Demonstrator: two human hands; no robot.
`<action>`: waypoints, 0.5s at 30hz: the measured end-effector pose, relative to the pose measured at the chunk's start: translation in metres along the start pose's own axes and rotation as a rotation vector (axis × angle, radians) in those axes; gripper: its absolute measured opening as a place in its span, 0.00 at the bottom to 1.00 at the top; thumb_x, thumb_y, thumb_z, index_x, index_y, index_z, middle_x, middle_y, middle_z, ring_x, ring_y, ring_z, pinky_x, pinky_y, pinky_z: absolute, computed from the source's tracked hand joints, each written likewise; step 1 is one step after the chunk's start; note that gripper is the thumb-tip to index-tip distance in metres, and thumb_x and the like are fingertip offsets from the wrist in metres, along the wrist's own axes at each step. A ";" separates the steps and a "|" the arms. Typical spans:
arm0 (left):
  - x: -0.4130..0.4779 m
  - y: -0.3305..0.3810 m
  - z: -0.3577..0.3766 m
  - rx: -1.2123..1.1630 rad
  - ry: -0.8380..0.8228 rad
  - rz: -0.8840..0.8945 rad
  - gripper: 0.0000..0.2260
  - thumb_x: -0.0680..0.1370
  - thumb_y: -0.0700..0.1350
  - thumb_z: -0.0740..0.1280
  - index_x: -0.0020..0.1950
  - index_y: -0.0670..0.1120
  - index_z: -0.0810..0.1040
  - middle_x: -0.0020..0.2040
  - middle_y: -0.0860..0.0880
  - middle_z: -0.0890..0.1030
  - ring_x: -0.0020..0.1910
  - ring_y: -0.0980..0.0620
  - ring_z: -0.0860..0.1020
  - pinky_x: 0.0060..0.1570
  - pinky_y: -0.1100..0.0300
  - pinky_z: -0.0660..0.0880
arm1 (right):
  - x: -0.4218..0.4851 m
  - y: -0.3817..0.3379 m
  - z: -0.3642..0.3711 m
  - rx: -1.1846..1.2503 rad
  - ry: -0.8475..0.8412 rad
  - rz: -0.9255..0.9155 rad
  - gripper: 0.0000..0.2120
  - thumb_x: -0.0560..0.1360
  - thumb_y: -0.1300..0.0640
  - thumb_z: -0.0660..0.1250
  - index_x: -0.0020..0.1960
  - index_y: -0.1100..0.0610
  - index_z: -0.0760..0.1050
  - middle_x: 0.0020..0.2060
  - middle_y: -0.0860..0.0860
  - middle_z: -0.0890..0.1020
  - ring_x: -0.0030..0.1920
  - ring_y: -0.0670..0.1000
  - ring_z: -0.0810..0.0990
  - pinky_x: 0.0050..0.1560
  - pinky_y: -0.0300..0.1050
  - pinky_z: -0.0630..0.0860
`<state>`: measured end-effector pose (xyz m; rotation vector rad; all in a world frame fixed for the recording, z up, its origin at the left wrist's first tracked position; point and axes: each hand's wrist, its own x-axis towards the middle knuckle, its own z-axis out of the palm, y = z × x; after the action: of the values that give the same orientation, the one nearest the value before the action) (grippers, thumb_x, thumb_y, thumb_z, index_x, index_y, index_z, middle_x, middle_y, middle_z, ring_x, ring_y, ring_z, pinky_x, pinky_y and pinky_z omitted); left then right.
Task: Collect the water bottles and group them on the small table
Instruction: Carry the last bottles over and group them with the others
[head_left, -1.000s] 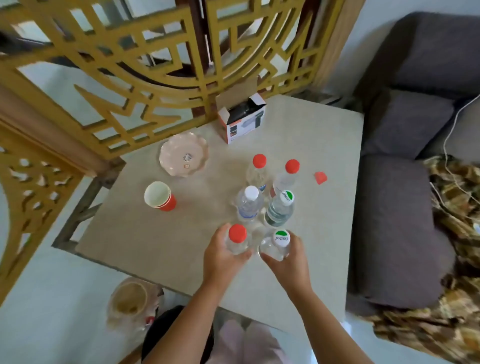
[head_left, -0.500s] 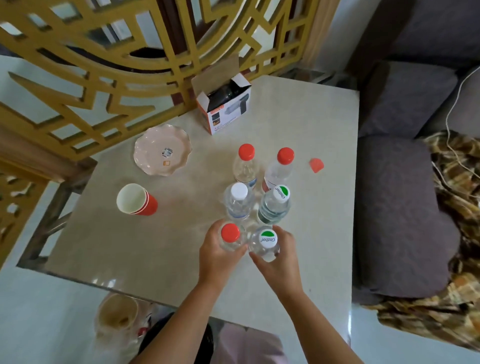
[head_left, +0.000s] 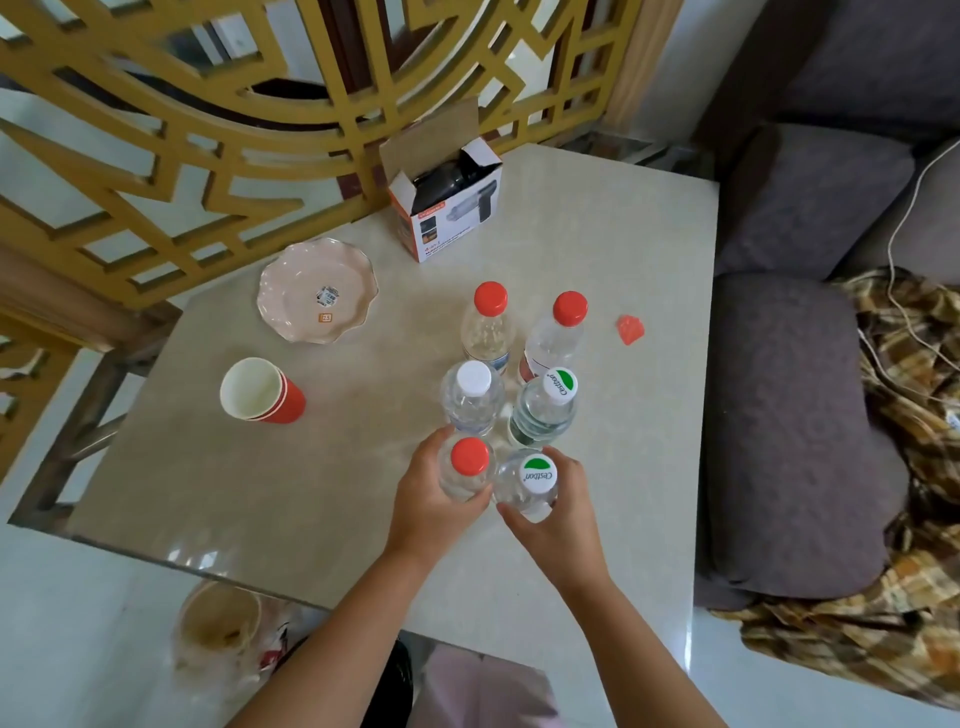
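Observation:
Several clear water bottles stand upright in a tight cluster on the small beige table (head_left: 597, 234). At the near end, my left hand (head_left: 423, 501) wraps a red-capped bottle (head_left: 469, 460). Beside it my right hand (head_left: 558, 512) grips a green-and-white-capped bottle (head_left: 535, 475). The two held bottles touch each other. Just beyond them are a white-capped bottle (head_left: 471, 392) and another green-capped bottle (head_left: 545, 402). Two more red-capped bottles (head_left: 488, 317) (head_left: 563, 325) stand at the back of the group.
Red paper cups (head_left: 260, 389) lie on their side at the left. A pink scalloped plate (head_left: 318, 297) and an open cardboard box (head_left: 449, 205) sit farther back. A loose red cap (head_left: 630, 328) lies right of the bottles. A grey sofa (head_left: 789, 415) borders the table's right edge; a gold lattice screen (head_left: 260, 104) stands behind.
Both hands have slid their two bottles slightly forward, closing up against the white-capped and green-capped bottles. The camera has shifted, so the table sits lower in view.

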<state>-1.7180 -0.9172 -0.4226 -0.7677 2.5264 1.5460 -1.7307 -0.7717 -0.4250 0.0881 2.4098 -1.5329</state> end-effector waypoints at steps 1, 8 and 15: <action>0.000 -0.001 0.002 -0.002 -0.003 0.006 0.30 0.62 0.44 0.78 0.61 0.50 0.72 0.57 0.51 0.79 0.55 0.54 0.77 0.47 0.81 0.65 | 0.000 0.001 0.000 0.001 0.010 0.009 0.31 0.63 0.60 0.77 0.62 0.53 0.67 0.54 0.49 0.73 0.55 0.47 0.76 0.56 0.49 0.75; -0.001 0.002 0.000 -0.044 0.024 0.054 0.27 0.64 0.43 0.77 0.59 0.52 0.71 0.56 0.51 0.79 0.54 0.54 0.76 0.47 0.81 0.65 | -0.002 -0.002 0.006 0.003 0.050 0.027 0.31 0.64 0.59 0.77 0.62 0.54 0.67 0.55 0.47 0.71 0.55 0.44 0.75 0.54 0.40 0.75; -0.001 0.001 -0.002 -0.009 0.040 0.081 0.29 0.63 0.41 0.78 0.61 0.47 0.71 0.56 0.51 0.77 0.53 0.55 0.75 0.47 0.83 0.63 | 0.002 -0.004 0.007 -0.027 0.046 0.016 0.31 0.64 0.58 0.77 0.63 0.54 0.66 0.56 0.48 0.71 0.54 0.46 0.75 0.53 0.40 0.75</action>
<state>-1.7174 -0.9184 -0.4208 -0.7131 2.6123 1.5827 -1.7320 -0.7803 -0.4246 0.1384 2.4589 -1.5070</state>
